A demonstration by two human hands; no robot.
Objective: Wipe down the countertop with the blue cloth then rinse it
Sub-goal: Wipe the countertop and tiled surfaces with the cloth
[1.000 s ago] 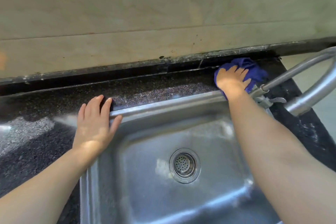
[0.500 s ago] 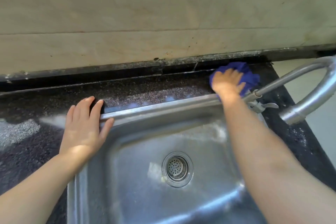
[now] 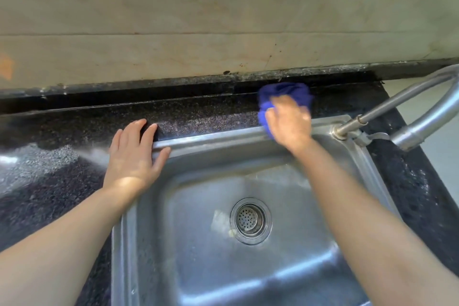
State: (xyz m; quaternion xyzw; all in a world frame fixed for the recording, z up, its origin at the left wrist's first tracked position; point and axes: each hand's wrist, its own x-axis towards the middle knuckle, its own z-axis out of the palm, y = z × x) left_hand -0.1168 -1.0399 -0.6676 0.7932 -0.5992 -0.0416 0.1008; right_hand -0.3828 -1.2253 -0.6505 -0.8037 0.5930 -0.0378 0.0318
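Observation:
A bunched blue cloth (image 3: pixel 285 93) lies on the dark speckled countertop (image 3: pixel 198 117) behind the steel sink (image 3: pixel 173 206), at the back rim. My right hand (image 3: pixel 288 122) lies on top of the cloth and presses it down; the hand is blurred, so its fingers are unclear. My left hand (image 3: pixel 135 154) rests flat with straight fingers on the sink's back left corner and the counter beside it. It holds nothing.
A steel tap (image 3: pixel 409 122) with a curved spout rises from the sink's back right corner, close to my right hand. The drain strainer (image 3: pixel 250 220) sits mid-basin. A beige tiled wall (image 3: pixel 223 20) stands behind the counter. The counter's right edge drops to the floor.
My right hand has slid the cloth to the left along the counter behind the sink, away from the tap base. My left hand has stayed on the sink corner.

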